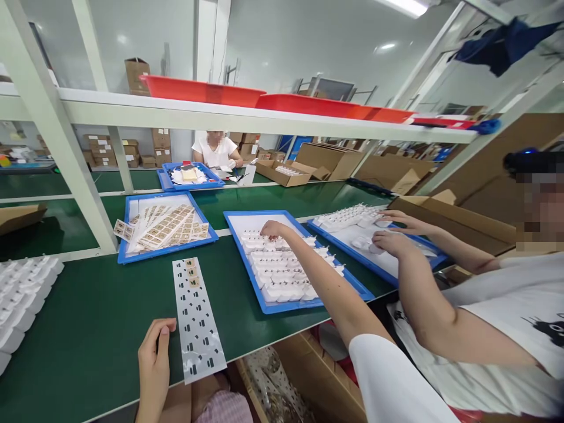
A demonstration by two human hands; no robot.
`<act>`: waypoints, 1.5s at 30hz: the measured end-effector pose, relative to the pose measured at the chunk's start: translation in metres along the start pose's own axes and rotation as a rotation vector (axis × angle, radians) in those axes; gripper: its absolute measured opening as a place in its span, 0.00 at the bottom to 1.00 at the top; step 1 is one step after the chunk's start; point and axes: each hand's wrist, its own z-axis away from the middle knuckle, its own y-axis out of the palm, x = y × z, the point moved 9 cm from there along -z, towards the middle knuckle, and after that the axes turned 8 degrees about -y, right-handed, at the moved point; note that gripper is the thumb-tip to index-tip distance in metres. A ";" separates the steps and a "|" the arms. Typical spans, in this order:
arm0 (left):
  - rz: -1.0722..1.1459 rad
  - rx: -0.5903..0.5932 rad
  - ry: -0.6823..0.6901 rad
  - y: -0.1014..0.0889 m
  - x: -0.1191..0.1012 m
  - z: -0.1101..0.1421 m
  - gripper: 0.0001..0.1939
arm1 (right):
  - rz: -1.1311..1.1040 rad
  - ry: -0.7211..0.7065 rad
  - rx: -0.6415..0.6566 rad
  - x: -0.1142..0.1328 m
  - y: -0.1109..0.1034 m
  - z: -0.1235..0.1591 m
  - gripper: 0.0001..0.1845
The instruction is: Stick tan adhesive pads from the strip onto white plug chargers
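My right hand (275, 229) reaches into the far end of a blue-rimmed tray (263, 298). Its fingers are bent down and closed on one of the white plastic parts (282, 267), which stand in rows with small dark tips on top. The fingertips are partly hidden. My left hand (155, 355) is at the front of the green table, fingers curled in and thumb against them; anything inside is hidden. Just right of it lies a sticker sheet (200, 329), mostly peeled, with dark marks and a few tan stickers (192, 273) left at its far end.
More sticker sheets (165, 226) pile in a blue tray (123, 252) behind. White parts (26, 299) stand in rows at left. At right, a co-worker's hands (392, 241) work over another blue tray (383, 272). A shelf (264, 120) crosses above; another person (215, 150) sits opposite.
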 end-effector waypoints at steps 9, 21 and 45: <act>0.004 -0.008 -0.002 -0.001 -0.002 0.002 0.29 | -0.127 -0.075 0.195 0.000 -0.003 0.014 0.19; 0.034 -0.008 -0.049 -0.001 0.003 0.000 0.30 | -0.066 -0.093 -0.008 -0.004 -0.008 0.008 0.20; -0.425 0.211 0.167 0.017 -0.028 -0.018 0.29 | -0.039 -0.315 -0.305 0.079 -0.037 0.101 0.20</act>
